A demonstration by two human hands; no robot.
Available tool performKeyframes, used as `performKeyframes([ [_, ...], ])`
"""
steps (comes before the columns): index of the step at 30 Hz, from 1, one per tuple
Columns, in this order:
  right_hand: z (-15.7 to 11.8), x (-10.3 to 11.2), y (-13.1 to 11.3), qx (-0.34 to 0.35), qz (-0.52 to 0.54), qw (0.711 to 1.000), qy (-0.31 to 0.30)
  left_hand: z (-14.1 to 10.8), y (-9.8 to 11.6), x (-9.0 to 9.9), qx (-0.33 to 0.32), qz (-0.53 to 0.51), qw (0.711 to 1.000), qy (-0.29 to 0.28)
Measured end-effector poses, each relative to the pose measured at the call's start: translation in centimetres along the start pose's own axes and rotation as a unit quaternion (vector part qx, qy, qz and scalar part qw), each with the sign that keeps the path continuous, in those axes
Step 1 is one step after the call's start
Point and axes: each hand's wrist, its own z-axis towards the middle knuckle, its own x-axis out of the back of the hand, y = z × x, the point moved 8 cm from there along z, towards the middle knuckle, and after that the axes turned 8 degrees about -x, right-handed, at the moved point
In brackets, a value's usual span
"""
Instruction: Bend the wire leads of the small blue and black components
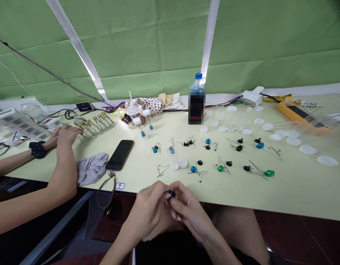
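Just off the table's front edge, my left hand (149,208) and my right hand (189,208) meet with bent fingers. Both grip a small blue and black part (171,192), mostly hidden by the fingertips. On the table (147,176) beyond them lie small groups of parts: a blue piece (193,169) with thin metal rods, a green piece (220,168), another green piece (269,173) and black knobs such as one (200,162). Two round white lids (183,163) sit close together ahead of my hands.
Another person's arms (63,162) rest at the left, near glass vials (91,129). A phone (120,154) and grey cloth (92,168) lie left of centre. Behind stand a bottle (197,88) and clear tubes (149,120). An orange meter (302,117) lies at the right.
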Motion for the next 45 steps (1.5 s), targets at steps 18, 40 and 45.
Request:
performKeyframes([
  [18, 0.6, -0.2, 1.1, -0.047, 0.014, 0.998, -0.038, -0.1, -0.8, -0.3, -0.002, -0.019, 1.000, 0.009],
  [40, 0.7, 3.0, -1.3, 0.081, -0.148, 0.976, 0.138, -0.6, -2.5, 3.1, 0.115, 0.071, 0.984, 0.115],
  [45, 1.0, 3.2, -1.3, 0.076, -0.380, 0.911, 0.141, 0.0, -6.5, 2.4, 0.172, 0.114, 0.978, -0.025],
])
